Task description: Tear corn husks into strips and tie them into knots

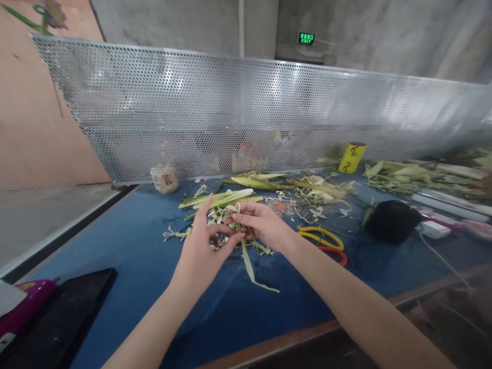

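Over the blue table, my hands meet at a pale green strip of plant leaf that looks like corn husk. My left hand pinches the strip between thumb and a finger, its index finger raised. Around the upper part of the strip, which forms a loop, the fingers of my right hand are closed. The strip's tail hangs down toward the table. Behind and below the hands lie knotted husk pieces and a bundle of green husk leaves, partly hidden by my fingers.
Scissors with yellow and red handles lie right of my hands. Farther right are a black round object and a husk pile. A yellow roll and a whitish roll stand before the perforated metal screen. A dark flat object lies left.
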A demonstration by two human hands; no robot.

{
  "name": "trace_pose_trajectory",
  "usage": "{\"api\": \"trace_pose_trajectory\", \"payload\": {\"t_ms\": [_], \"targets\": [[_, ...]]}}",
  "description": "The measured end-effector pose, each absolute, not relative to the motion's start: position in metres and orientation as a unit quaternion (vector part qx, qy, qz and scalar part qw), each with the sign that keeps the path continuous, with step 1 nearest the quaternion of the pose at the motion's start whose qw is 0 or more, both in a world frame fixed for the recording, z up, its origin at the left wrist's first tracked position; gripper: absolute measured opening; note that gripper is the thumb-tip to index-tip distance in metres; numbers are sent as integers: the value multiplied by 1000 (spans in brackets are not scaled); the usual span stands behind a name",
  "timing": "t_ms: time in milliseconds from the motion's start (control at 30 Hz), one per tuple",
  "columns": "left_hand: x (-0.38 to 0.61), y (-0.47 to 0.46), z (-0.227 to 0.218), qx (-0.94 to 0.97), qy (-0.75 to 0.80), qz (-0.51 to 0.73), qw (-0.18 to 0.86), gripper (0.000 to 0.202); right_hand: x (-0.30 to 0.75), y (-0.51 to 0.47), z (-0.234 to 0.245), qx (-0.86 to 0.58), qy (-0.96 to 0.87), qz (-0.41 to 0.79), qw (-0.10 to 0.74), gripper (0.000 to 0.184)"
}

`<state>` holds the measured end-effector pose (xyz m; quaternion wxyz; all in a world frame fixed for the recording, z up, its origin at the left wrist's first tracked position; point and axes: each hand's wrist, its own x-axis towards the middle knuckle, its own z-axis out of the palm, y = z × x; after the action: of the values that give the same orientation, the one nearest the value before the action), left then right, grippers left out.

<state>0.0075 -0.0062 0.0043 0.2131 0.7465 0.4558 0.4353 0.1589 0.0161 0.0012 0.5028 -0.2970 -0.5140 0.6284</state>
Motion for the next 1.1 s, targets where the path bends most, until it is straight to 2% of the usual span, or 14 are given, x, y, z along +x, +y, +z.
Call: {"api": "trace_pose_trajectory", "payload": {"t_ms": [200, 367, 600, 733, 1100], "targets": [[8, 0, 3, 660, 416, 475, 407, 89, 161, 15, 3, -310, -582, 565, 496, 17], [10, -3, 6, 629, 413, 485, 445, 93, 159, 14, 2, -310, -607, 531, 504, 16], [9, -2, 6, 581, 369, 488, 536, 78, 158, 13, 5, -269, -621, 537, 503, 16], [7, -3, 9, 546, 352, 453, 610, 70, 157, 14, 3, -261, -562, 584, 524, 19], [9, -5, 9, 547, 347, 436, 625, 76, 153, 17, -1, -260, -479, 641, 541, 13]]}}
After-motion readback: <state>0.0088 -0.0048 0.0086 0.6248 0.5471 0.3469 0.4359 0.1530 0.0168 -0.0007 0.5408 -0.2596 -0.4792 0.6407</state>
